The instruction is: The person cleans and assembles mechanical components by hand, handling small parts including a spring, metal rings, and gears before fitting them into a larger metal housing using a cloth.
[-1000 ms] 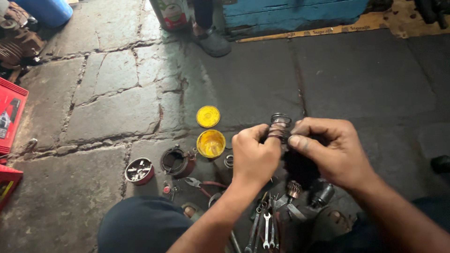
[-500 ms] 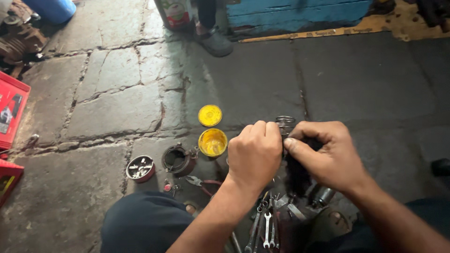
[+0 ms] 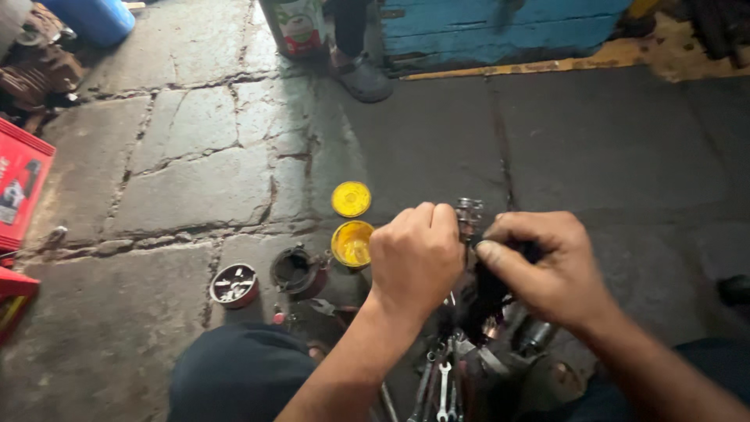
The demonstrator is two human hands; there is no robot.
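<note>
Gripping a small metal part (image 3: 470, 212) between both hands, low over the floor and just above a heap of tools. Left hand (image 3: 416, 256) is fisted, fingers curled together around the part's lower end; right hand (image 3: 547, 266) pinches it from the side, thumb and forefinger closed on a dark, greasy piece just below the ridged metal tip. Good practice here, as I judge it: keep the left fist firm as the anchor, let the right fingers do the fine work, and hold the piece over the tool heap so nothing rolls away.

Open yellow tin (image 3: 352, 243) of grease sits just left of the left hand, its lid (image 3: 351, 198) beyond it. Dark round housing (image 3: 297, 271) and a small dish of bits (image 3: 233, 284) lie further left. Spanners (image 3: 442, 387) lie below the hands.

Floor is cracked stone slab (image 3: 187, 187), grimy. Blue wooden wall (image 3: 500, 27) at the far edge; another person's shoe (image 3: 363, 78) stands near it.
</note>
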